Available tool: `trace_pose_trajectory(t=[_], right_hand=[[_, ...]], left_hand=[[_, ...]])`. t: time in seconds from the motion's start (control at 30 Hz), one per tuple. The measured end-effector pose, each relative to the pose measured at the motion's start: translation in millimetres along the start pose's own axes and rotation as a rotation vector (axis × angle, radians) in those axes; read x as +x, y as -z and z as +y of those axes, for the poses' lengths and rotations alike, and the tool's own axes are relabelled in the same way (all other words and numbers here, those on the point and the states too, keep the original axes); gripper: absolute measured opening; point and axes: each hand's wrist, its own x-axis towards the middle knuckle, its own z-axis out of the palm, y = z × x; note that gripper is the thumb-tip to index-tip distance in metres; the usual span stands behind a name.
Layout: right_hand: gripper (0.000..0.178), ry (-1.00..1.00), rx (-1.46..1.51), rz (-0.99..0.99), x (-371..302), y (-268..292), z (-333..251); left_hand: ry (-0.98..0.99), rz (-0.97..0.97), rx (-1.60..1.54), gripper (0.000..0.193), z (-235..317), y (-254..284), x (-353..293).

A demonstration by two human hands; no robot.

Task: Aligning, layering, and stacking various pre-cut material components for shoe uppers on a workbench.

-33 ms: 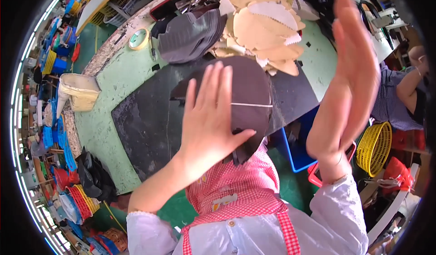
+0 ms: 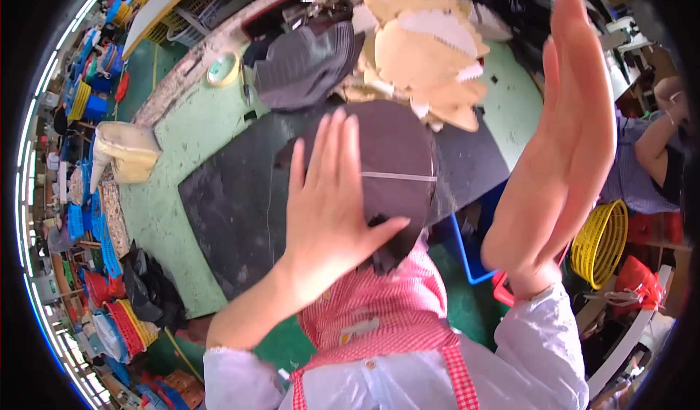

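Left hand (image 2: 324, 206) lies spread on a dark-brown, rounded, leather-like panel (image 2: 397, 144) — right hand (image 2: 565, 147), fingers pressed together, rises to its right.

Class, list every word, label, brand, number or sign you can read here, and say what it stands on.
None can be read.
Pink checked apron: pale patch, too blurred.
Dark piece under the left hand: a white line, no readable lettering.
Stacked baskets, lower left: any marks too small to read.
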Motion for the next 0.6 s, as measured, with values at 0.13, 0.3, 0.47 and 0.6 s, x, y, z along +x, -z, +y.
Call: trace_pose_trajectory(t=[0.13,0.3,0.47,0.6], right_hand=[[0.082,-0.46,-0.731,-0.75,-82,-28,17],[0.078,-0.552,-0.468,-0.593,-78,-29,11],[0.077,-1.147,-0.227,-0.334,-92,10,3],[0.084,-1.357,0.019,-0.25,-96,13,-1]], left_hand=[[0.033,-0.125,-0.01,0.118,2,-16,-9],[-0.049,-0.07,-0.206,0.109,-22,0,-29],[0.412,0.155,-0.784,0.091,-74,-7,-71],[0.583,-0.025,-1.239,0.087,-81,-28,-70]])
